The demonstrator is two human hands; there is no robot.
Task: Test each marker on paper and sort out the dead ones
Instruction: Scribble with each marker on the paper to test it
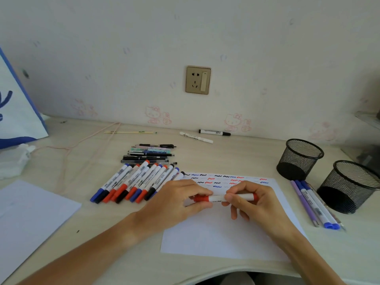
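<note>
Both hands hold one red marker (224, 198) horizontally above the white sheet of paper (222, 237): the left hand (176, 204) is closed around the red cap end, and the right hand (253, 200) pinches the smooth white barrel between thumb and fingers. The flat, matte sheet lies on the pale wood-grain surface (98, 227); its far edge carries rows of short wavy test strokes (224, 178) in black, blue and red. Left of the sheet, a fan of cylindrical markers (133, 182) with white barrels and blue, red or black caps lies side by side, and beyond it is a stack of slimmer dark pens (150, 155). To the right, a few thin pens (314, 204), lilac and blue-capped, lie parallel beside two round black wire-mesh cups (299, 159). Two white markers (205, 135) lie near the wall, below a metallic gold wall socket (198, 80). A second plain sheet (30, 210) rests at the left.
</note>
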